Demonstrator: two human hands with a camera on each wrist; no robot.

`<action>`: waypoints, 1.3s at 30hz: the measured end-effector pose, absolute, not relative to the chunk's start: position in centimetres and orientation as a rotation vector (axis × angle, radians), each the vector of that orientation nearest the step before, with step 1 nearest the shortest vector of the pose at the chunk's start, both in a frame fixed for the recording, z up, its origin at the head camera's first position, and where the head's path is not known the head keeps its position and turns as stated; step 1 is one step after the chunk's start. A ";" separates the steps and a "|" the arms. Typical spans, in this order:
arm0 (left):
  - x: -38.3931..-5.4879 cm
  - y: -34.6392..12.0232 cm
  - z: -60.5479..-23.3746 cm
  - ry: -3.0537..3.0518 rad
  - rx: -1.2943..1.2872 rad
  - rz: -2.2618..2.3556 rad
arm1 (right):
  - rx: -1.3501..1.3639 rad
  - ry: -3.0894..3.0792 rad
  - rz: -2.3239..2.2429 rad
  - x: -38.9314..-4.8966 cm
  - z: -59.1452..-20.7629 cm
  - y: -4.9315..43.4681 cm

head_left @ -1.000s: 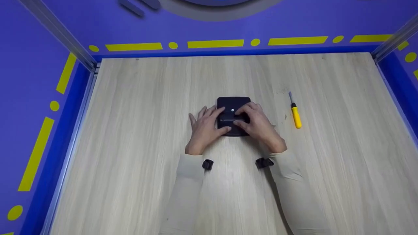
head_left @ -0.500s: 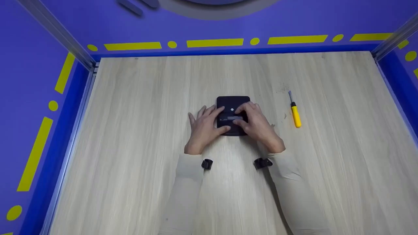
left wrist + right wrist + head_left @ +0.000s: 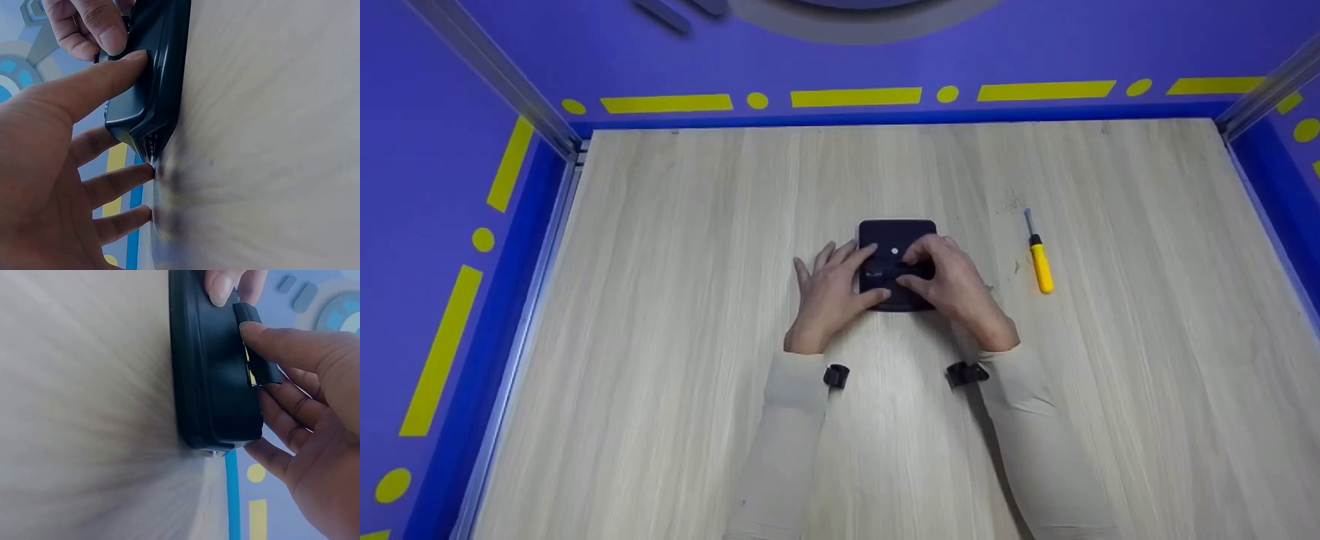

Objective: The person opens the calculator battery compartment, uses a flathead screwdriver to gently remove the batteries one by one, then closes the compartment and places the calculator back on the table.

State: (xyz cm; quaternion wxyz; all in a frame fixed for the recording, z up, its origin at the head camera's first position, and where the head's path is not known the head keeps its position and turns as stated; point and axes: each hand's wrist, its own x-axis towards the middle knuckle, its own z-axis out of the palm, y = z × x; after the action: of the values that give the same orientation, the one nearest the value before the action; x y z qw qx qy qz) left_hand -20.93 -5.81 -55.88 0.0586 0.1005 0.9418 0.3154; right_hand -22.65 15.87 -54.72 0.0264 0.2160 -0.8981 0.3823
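Note:
A black, box-shaped device [image 3: 877, 231] with a small pale round dot [image 3: 894, 250] lies on the table between both hands. My left hand [image 3: 832, 292] rests on its left side, thumb and forefinger pressing on top. In the left wrist view, other left fingers reach down beside the device. My right hand [image 3: 956, 277] pinches a narrow, curved black cover [image 3: 264, 371] between thumb and fingers. In the right wrist view this cover stands tilted up from the device's top, with a gap showing along one edge. Whether its far end still touches the device cannot be told.
A screwdriver [image 3: 1040, 266] with a yellow handle lies to the right of the device, tip pointing away. Small specks of debris [image 3: 1012, 201] lie near its tip. Blue panels [image 3: 855, 67] with yellow marks border the wooden table [image 3: 675, 300] at the back and sides.
The cover in my right hand has tilted: a grey glint seen on it half a second ago is gone. My right fingers have shifted slightly. The left hand and the device stay put.

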 end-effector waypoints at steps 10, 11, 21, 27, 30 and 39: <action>-21.1 -5.8 -55.9 2.853 0.309 0.937 | 0.717 -2.745 1.225 -22.9 -54.7 16.1; -21.1 -5.8 -55.9 2.852 0.307 0.940 | 0.717 -2.738 1.229 -22.9 -54.7 16.1; -21.1 -5.8 -56.0 2.848 0.304 0.954 | 0.694 -2.698 1.235 -22.9 -54.8 16.0; -21.0 -5.8 -55.9 2.845 0.310 0.957 | 0.647 -2.697 1.266 -22.8 -54.7 16.1; -21.0 -5.8 -55.9 2.848 0.315 0.959 | 0.638 -2.691 1.287 -22.8 -54.6 16.2; -20.9 -5.9 -55.9 2.840 0.307 0.971 | 0.572 -2.677 1.369 -23.0 -54.0 17.6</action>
State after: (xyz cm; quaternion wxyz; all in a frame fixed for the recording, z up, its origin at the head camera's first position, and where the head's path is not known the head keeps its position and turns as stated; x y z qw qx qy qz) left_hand -20.88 -5.88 -55.91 0.0621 0.1015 0.9394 0.3214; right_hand -22.95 17.60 -53.96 0.0402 0.1868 -0.8739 0.4470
